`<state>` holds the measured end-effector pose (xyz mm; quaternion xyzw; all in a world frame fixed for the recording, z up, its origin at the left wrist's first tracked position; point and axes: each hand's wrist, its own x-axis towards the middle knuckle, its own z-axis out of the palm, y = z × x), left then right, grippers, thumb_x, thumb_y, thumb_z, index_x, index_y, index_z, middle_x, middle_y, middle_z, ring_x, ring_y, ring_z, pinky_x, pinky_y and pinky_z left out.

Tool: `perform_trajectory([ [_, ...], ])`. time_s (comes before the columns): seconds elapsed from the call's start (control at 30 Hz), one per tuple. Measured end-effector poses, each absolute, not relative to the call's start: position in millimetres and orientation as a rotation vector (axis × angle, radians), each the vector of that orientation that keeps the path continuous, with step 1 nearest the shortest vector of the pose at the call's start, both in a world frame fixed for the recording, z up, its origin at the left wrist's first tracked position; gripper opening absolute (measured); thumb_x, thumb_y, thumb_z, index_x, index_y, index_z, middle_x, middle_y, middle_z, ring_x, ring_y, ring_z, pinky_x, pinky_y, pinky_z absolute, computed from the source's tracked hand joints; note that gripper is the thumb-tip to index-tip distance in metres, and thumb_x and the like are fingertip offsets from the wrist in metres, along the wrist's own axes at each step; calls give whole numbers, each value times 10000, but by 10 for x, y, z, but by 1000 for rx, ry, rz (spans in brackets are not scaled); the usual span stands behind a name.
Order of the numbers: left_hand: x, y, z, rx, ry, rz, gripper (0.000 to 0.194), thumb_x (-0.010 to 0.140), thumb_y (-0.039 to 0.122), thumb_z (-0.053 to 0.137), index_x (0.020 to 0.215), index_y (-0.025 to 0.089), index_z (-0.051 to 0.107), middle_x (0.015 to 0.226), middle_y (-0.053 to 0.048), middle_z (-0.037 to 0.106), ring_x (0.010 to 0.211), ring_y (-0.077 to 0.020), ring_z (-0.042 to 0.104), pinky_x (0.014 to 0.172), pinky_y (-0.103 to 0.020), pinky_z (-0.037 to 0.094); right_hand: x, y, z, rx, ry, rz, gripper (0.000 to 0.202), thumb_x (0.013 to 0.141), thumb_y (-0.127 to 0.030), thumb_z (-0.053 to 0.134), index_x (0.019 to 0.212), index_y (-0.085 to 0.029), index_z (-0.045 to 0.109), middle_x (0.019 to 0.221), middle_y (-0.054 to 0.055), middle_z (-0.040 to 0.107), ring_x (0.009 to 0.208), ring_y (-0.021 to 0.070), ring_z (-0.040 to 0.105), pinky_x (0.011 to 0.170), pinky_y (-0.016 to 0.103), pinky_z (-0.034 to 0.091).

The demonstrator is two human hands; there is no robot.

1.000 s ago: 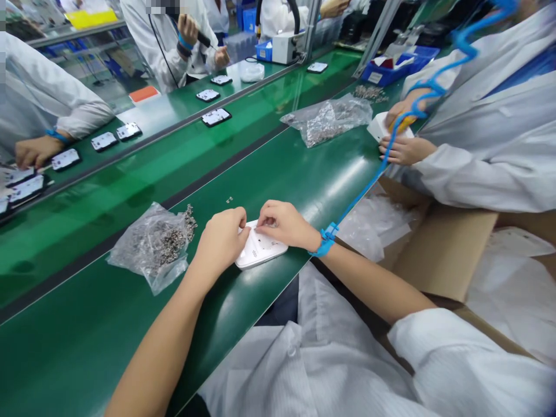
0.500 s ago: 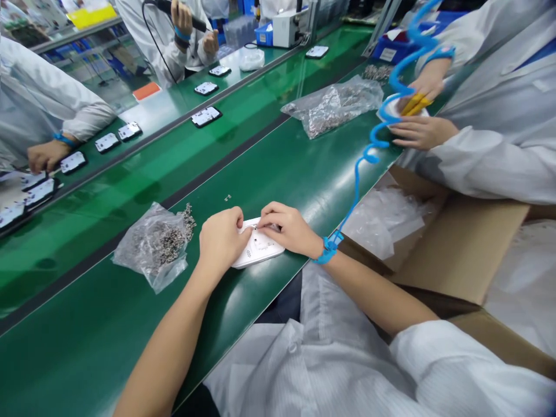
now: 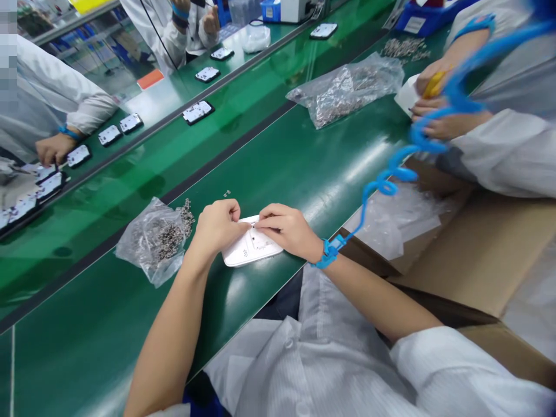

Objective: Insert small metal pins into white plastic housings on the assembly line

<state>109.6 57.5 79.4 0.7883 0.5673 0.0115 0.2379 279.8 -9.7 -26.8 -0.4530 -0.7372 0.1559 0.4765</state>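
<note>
A white plastic phone back cover (image 3: 243, 253) lies on the green bench in front of me, with a small speaker grille and dark holes in it. My left hand (image 3: 218, 226) is closed at its left and far edge, the thumb pressed onto the surface. From the other side my right hand (image 3: 290, 229) reaches over the cover, fingertips pinched together near a small dark hole. Whatever is between those fingertips is too small to make out. The two hands' tips nearly meet. A clear bag of small metal parts (image 3: 150, 240) lies left of my left hand.
Loose small metal parts (image 3: 227, 193) lie beyond the cover. A blue coiled cord (image 3: 386, 179) runs from my right wristband. Another bag of metal parts (image 3: 347, 90) lies farther right, near a co-worker's hands (image 3: 456, 116). An open cardboard box (image 3: 460, 255) stands below the bench edge.
The view has shifted slightly. My left hand has moved a little left and up, showing more of the cover's left end. The co-worker at right has tilted up a white piece.
</note>
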Motion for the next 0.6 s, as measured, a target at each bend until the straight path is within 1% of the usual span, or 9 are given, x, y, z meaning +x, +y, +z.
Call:
perform_trajectory([
  [0.13,1123,573,808,2170,1565,-4,307,674,231,672,628,212,369,612,41,426,599,-127,356,589,-302,238,2804,-96,-252,-1132,-1852,370,221,1005,-212,602,907,-228,799,986,60,698,924,200,644,790,342,520],
  [0.3,1146,544,820,2177,1599,-50,297,673,228,651,627,219,357,588,37,432,576,-132,356,586,-307,245,2802,-98,-229,-1151,-1893,362,260,1024,-229,562,873,-224,773,998,66,688,930,204,624,797,349,515],
  [0.47,1165,518,771,2257,1656,-103,226,690,270,624,640,226,407,607,13,518,594,-163,444,596,-311,259,2789,-122,-172,-1165,-1925,355,289,1058,-267,494,909,-207,734,988,77,692,900,211,606,783,358,506],
  [0.53,1173,508,754,2269,1665,-105,212,689,276,628,645,226,426,617,6,546,613,-173,480,597,-307,264,2784,-130,-163,-1176,-1924,360,263,1054,-261,496,921,-212,719,997,78,692,916,215,610,795,358,503],
  [0.6,1173,502,748,2275,1664,-99,211,689,275,635,647,225,435,625,4,561,624,-176,496,598,-305,269,2782,-130,-167,-1186,-1883,380,192,1032,-242,529,955,-218,703,1010,76,688,932,213,617,810,351,502],
])
